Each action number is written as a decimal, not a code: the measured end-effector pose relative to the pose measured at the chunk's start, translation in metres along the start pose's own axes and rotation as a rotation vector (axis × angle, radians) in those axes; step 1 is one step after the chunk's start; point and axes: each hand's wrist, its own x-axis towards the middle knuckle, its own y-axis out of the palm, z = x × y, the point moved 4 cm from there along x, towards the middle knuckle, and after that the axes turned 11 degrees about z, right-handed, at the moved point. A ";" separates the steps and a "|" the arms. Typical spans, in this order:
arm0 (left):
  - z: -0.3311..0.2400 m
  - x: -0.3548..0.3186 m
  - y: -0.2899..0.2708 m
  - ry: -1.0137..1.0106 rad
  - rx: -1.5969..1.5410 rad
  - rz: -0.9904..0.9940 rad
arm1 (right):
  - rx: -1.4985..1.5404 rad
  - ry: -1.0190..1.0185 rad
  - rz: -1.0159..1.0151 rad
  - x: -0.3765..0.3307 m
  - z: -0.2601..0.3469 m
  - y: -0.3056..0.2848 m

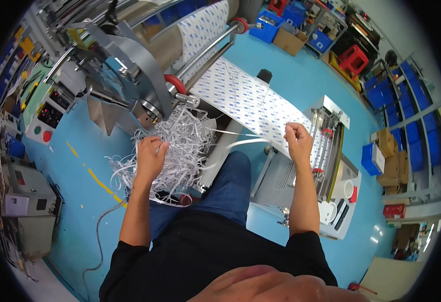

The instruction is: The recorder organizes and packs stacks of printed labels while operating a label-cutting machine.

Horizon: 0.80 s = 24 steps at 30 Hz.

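A wide white sheet with blue print (pixel 245 98) runs from the large rollers down to a smaller roller machine on the right. My right hand (pixel 299 143) is at its near edge, thumb and fingertips pinched together; whatever is between them is too small to tell. A tangled heap of thin white strips (pixel 182 146) lies in front of me, left of my legs. My left hand (pixel 151 156) is at the heap's left side with its fingers curled in, and what they may hold is hidden. Narrow white strips (pixel 248 143) stretch from near the heap to the sheet's near edge.
A big machine with a grey curved plate (pixel 152 65) and red-ringed rollers stands at the upper left. Beside it is a control panel (pixel 49 116) with a red button. The smaller roller machine (pixel 326 146) is at right. Shelves of blue bins (pixel 416 133) line the right wall.
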 end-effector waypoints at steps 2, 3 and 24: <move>0.005 -0.002 0.003 -0.011 -0.023 0.035 | -0.004 -0.025 0.020 0.001 0.002 0.002; 0.004 -0.002 0.003 -0.015 -0.026 0.026 | -0.001 -0.005 0.016 -0.001 0.001 0.002; -0.011 -0.009 -0.016 0.105 -0.075 0.128 | 0.009 0.032 0.066 0.001 0.002 0.009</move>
